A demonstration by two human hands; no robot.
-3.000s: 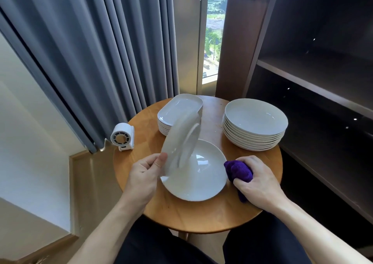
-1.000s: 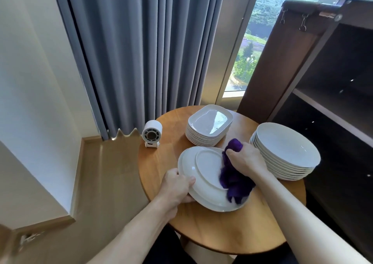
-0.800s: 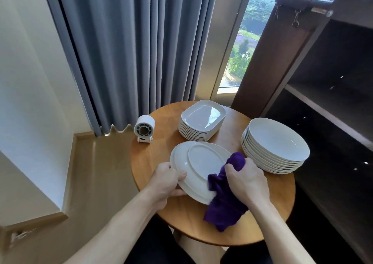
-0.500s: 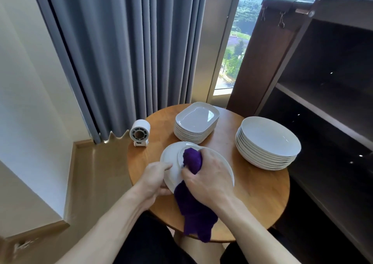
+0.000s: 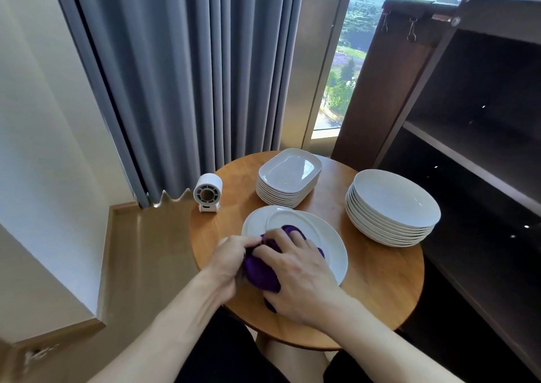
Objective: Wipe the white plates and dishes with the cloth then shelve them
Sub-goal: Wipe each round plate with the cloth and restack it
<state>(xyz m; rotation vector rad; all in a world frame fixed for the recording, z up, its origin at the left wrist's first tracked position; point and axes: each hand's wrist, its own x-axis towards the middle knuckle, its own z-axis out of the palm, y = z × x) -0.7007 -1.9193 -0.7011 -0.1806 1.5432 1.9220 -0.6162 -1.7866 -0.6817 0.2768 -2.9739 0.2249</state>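
Pressing the bunched purple cloth (image 5: pixel 260 271) onto the small white plate (image 5: pixel 292 218), the right hand (image 5: pixel 295 274) curls its fingers round the cloth, and the left hand (image 5: pixel 231 257), touching it, grips the plate's rim. This plate lies on a larger plate (image 5: pixel 333 254) under both hands; beyond them stand a stack of oblong dishes (image 5: pixel 288 175) and, rightward, a stack of round plates (image 5: pixel 392 204).

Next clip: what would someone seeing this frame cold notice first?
The purple cloth, bunched under the right hand on a white plate at the near middle of the table, with the left hand beside it. Then two white stacks: round plates on the right, rectangular dishes at the back. A dark shelf unit stands at the right.
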